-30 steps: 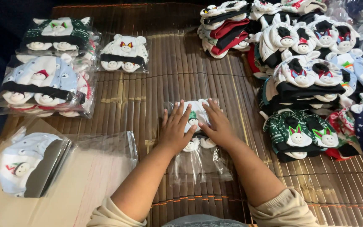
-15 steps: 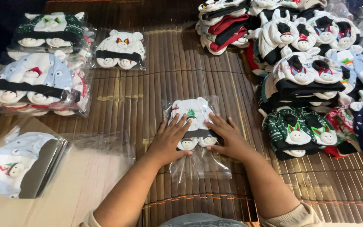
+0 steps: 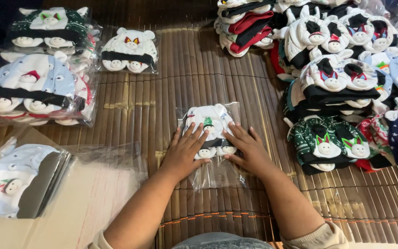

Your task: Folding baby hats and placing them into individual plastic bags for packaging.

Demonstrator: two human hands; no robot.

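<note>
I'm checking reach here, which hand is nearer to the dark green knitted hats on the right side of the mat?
Right. The right hand rests flat on the clear bag with the white hat, on the side toward the dark green hats. The left hand presses the bag's far side.

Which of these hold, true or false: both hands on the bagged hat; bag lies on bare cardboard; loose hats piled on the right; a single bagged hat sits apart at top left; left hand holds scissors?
1. Both hands rest on the bagged white hat: true, left hand and right hand lie flat on it.
2. Bag lies on cardboard: false, it lies on the slatted mat.
3. Loose hats piled on the right: true.
4. A single bagged hat lies beside the bagged stacks: true.
5. Left hand holds scissors: false, it holds nothing.
</note>
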